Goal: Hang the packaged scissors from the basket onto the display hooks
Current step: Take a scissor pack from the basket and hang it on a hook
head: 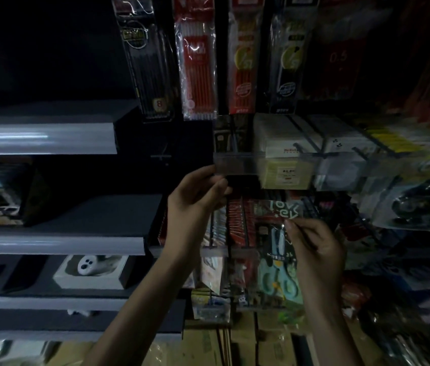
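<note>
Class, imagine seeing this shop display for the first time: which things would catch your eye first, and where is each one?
Centre right, the right hand pinches the top of the packaged scissors, whose teal handles stand out in the dark. Left of it and higher, the left hand pinches the end of a clear price strip. Above both hangs a bright red pen pack.

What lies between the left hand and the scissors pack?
In the head view, red hanging packs fill the gap between the left hand and the scissors pack that the right hand pinches.
</note>
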`<action>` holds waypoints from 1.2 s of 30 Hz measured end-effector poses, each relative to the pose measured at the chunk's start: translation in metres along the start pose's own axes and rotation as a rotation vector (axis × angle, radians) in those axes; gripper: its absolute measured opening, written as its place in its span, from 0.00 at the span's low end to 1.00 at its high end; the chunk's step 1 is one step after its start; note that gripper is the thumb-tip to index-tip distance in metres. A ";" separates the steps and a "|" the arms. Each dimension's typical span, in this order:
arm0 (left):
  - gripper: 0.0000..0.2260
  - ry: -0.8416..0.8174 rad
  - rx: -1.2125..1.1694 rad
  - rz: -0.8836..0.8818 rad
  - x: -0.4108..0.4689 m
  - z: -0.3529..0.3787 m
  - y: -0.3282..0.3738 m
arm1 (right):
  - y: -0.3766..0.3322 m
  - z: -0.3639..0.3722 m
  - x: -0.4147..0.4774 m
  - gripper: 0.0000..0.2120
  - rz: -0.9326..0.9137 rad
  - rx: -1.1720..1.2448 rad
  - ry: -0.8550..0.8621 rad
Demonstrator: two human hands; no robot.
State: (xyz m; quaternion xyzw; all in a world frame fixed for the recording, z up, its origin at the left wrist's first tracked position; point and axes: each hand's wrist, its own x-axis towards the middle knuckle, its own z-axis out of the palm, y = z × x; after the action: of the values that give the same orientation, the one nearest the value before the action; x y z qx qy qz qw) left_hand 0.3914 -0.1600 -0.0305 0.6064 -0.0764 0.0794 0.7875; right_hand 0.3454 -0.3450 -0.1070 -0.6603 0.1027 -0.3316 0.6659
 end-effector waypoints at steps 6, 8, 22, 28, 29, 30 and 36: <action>0.10 -0.060 0.039 0.097 -0.012 -0.004 0.018 | -0.001 0.006 0.004 0.02 0.011 -0.033 -0.018; 0.10 -0.098 0.083 0.186 -0.013 -0.004 0.024 | -0.004 0.012 0.006 0.05 0.027 -0.008 -0.038; 0.28 -0.033 1.390 0.890 -0.004 -0.018 0.007 | -0.033 0.059 0.024 0.06 0.018 0.136 -0.130; 0.30 -0.028 1.538 0.862 0.000 -0.021 0.001 | -0.035 0.070 0.032 0.08 -0.002 0.157 -0.155; 0.30 -0.021 1.540 0.863 0.000 -0.022 0.001 | -0.035 0.072 0.033 0.08 -0.003 0.166 -0.160; 0.30 -0.013 1.539 0.867 0.000 -0.022 0.001 | -0.035 0.073 0.035 0.09 -0.002 0.173 -0.162; 0.30 0.025 1.550 0.865 -0.001 -0.018 -0.002 | -0.033 0.087 0.044 0.10 -0.011 0.204 -0.139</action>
State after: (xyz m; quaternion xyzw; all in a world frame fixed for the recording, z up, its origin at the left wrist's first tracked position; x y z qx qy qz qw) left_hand 0.3911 -0.1429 -0.0377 0.8864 -0.2149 0.4060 0.0572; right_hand 0.4185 -0.2966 -0.0537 -0.6111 0.0185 -0.2976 0.7333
